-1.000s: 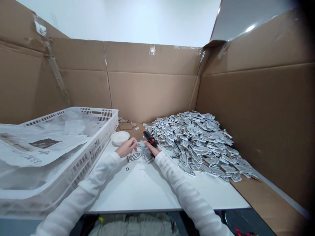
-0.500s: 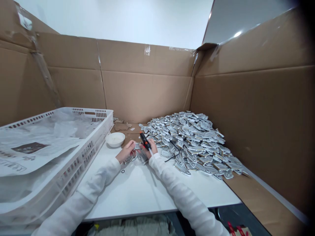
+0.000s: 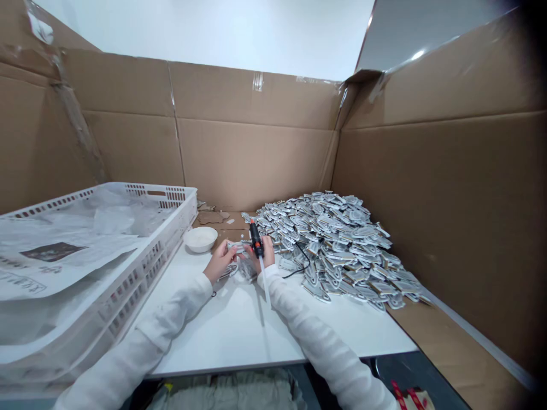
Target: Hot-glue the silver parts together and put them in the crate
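Observation:
My right hand (image 3: 266, 251) is closed around a black and orange hot glue gun (image 3: 256, 238). A long white glue stick (image 3: 264, 279) sticks out of its back end, toward me. My left hand (image 3: 220, 261) pinches a small flat grey-white piece (image 3: 235, 246), whose far end reaches the fingers of my right hand. Beneath the hands, a few similar pieces (image 3: 229, 271) and a clear plastic bag or wrap (image 3: 246, 270) lie on the white table (image 3: 231, 330). A small dark ring (image 3: 214, 294) rests near my left wrist.
A large heap of flat grey-white pieces (image 3: 329, 239) covers the right back, with a black cord (image 3: 304, 257) at its near side. A white bowl (image 3: 200, 239) stands left of my hands, beside a white plastic crate (image 3: 141, 267) holding plastic bags. Cardboard walls (image 3: 256, 154) enclose the table.
The glue gun has turned more upright, its tip moving up and slightly right. My left hand has shifted a little, and the grey-white piece shows more clearly between the hands.

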The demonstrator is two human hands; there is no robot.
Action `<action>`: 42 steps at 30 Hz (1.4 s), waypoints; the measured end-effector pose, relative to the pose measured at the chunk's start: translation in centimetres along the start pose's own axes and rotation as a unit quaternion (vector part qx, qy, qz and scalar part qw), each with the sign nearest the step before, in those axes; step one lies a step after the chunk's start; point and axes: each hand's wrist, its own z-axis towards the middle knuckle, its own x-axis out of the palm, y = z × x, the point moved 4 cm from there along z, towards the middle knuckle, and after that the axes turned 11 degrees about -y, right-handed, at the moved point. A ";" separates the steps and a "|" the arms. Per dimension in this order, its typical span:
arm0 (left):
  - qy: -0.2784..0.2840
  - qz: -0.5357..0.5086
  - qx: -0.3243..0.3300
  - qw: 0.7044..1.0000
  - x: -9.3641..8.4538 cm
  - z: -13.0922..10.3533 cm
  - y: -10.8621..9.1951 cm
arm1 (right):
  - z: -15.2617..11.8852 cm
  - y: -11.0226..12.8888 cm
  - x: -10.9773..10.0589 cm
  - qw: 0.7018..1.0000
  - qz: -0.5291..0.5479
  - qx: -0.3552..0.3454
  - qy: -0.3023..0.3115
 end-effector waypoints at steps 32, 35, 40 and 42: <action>-0.065 -0.155 -0.114 0.979 -0.1 -0.7 -0.6 | -0.8 2.9 -0.3 0.980 -0.149 0.004 0.131; -0.063 -0.145 -0.107 0.982 -0.2 -0.7 -0.5 | -0.7 2.8 -0.2 0.976 -0.177 -0.009 0.129; -0.068 -0.138 -0.107 0.982 -0.3 -0.6 -0.2 | -0.7 2.5 0.0 0.972 -0.191 -0.020 0.133; -0.069 -0.139 -0.108 0.982 -0.3 -0.6 -0.2 | -0.7 2.4 -0.1 0.971 -0.197 -0.017 0.133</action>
